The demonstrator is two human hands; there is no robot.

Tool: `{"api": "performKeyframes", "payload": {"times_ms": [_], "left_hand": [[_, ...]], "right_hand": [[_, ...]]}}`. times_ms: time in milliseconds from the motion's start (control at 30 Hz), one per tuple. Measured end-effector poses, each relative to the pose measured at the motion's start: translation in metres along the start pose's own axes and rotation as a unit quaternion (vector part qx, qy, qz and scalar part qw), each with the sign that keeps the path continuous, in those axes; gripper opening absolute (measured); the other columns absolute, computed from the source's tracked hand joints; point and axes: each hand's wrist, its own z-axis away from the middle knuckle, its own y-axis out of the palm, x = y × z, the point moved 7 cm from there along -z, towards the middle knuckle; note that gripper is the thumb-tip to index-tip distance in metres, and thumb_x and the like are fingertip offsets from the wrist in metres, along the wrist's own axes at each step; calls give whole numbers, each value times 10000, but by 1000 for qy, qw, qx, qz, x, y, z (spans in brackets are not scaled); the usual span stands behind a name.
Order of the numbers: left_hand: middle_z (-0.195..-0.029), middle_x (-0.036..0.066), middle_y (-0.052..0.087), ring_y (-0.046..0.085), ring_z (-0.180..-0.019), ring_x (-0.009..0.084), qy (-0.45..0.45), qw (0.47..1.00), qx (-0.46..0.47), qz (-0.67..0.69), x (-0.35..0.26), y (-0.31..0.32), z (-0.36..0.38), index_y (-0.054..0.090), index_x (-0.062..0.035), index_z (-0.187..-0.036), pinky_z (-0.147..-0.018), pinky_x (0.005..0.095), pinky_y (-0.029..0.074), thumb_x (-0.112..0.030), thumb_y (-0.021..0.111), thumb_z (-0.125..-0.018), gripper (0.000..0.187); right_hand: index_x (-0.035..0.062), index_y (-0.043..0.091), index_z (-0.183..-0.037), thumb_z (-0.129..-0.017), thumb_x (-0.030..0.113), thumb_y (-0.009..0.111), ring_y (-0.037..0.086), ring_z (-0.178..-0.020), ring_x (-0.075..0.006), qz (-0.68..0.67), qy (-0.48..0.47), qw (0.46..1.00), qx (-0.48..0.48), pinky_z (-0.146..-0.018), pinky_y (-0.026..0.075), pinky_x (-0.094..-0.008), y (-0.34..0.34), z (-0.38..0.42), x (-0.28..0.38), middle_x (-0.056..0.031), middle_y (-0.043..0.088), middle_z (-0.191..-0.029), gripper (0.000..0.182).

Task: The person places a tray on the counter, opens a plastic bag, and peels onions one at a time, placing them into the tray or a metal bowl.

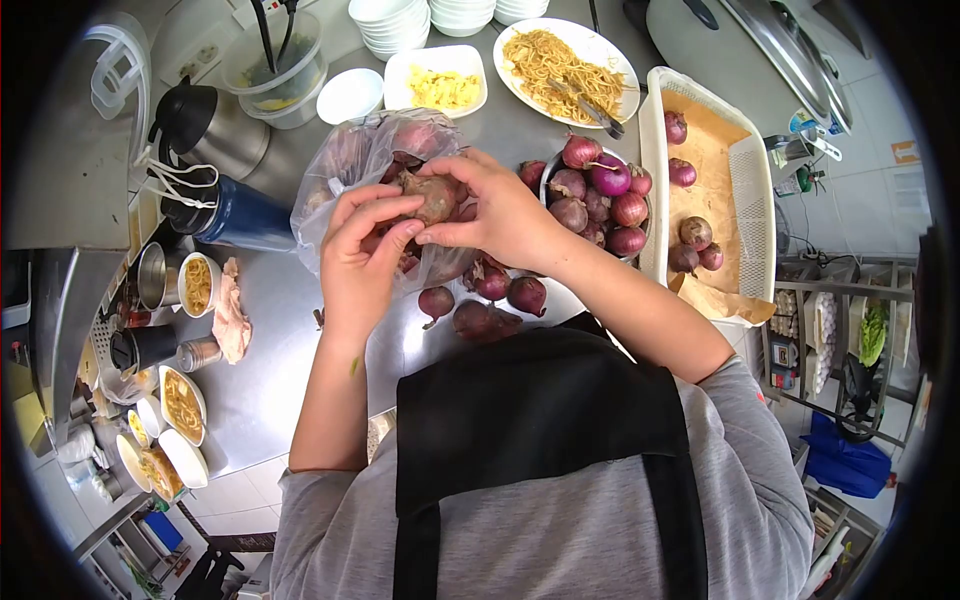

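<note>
A brownish, dry-skinned onion [432, 198] is held between my two hands, above a clear plastic bag [335, 180] of onions. My left hand [365, 235] grips it from the left, fingers bent over its near side. From the right, my right hand [490, 215] closes its fingers and thumb around it. Just right of my right hand stands a round bowl heaped with red onions [610, 178]. Several loose red onions [490, 283] lie on the steel counter below the bag. The lower part of the bag is partly hidden by my hands.
To the right is a white basket [655, 150] lined with brown paper, holding several onions. A plate of noodles [560, 70] with tongs, a dish of yellow food [440, 85] and stacked white bowls [390, 25] stand behind. Left are a blue flask [245, 215] and a steel jug [215, 125].
</note>
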Motion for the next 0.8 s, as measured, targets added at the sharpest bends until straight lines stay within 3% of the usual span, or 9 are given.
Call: {"api": "performKeyframes", "payload": {"times_ms": [200,267,300,367,467,567,667,733,800], "left_hand": [[-1026,54,606,633,-907,115,-14,999,-34,40,5,-6,2,659,1,-964,-770,247,552,36,633,-908,71],[-998,47,614,643,-899,128,-47,994,-52,80,10,-8,5,639,5,-966,-779,253,558,25,615,-927,50],[-1006,43,613,647,-892,130,-66,990,-63,107,15,-11,7,626,-3,-984,-782,260,564,4,598,-946,47],[-1013,38,613,651,-885,133,-85,984,-74,135,21,-14,10,613,-10,-1002,-785,267,569,-17,580,-965,49],[-1015,34,617,657,-905,141,-112,967,-89,209,29,-17,12,603,-22,-1021,-788,276,574,-44,566,-981,58],[-1049,40,611,649,-954,150,-142,964,-123,189,37,-22,13,598,-26,-1007,-796,270,571,-55,569,-981,49],[-1125,45,576,636,-999,157,-69,993,-95,34,14,-14,8,607,-27,-1118,-798,263,570,-18,594,-953,166],[-1185,53,533,622,-1006,139,9,999,-11,-35,-24,9,0,628,-43,-1198,-775,246,565,43,626,-904,307],[-1193,56,523,621,-999,132,12,1000,8,-18,-15,6,-1,642,-54,-1207,-760,238,560,66,645,-876,352]], "right_hand": [[34,562,-1256,-798,309,810,608,-1023,-203,-204,75,973,73,-888,511,-340,12,2,-8,-110,615,-1114,589],[10,515,-1300,-916,252,703,609,-1057,-157,-389,184,895,116,-909,523,-316,22,9,-9,-86,604,-1199,491],[10,515,-1300,-916,252,703,609,-1057,-157,-389,184,895,116,-909,523,-316,23,10,-9,-86,604,-1199,491],[17,490,-1321,-965,218,638,605,-1070,-136,-547,208,808,74,-921,531,-308,26,11,-10,-62,602,-1191,436],[28,505,-1302,-972,221,626,602,-1082,-138,-615,245,747,65,-911,534,-308,28,13,-13,-61,592,-1202,401],[24,491,-1303,-961,186,640,598,-1095,-146,-588,217,778,33,-904,541,-316,26,12,-18,-68,575,-1221,407],[18,464,-1324,-948,153,655,598,-1098,-160,-511,204,835,21,-918,542,-318,26,13,-15,-78,562,-1232,443],[15,455,-1332,-941,147,663,600,-1097,-164,-520,198,830,35,-922,545,-319,28,13,-13,-84,561,-1234,461],[13,446,-1340,-935,140,670,602,-1096,-168,-530,192,825,48,-925,548,-320,28,13,-11,-91,560,-1235,480]]}}
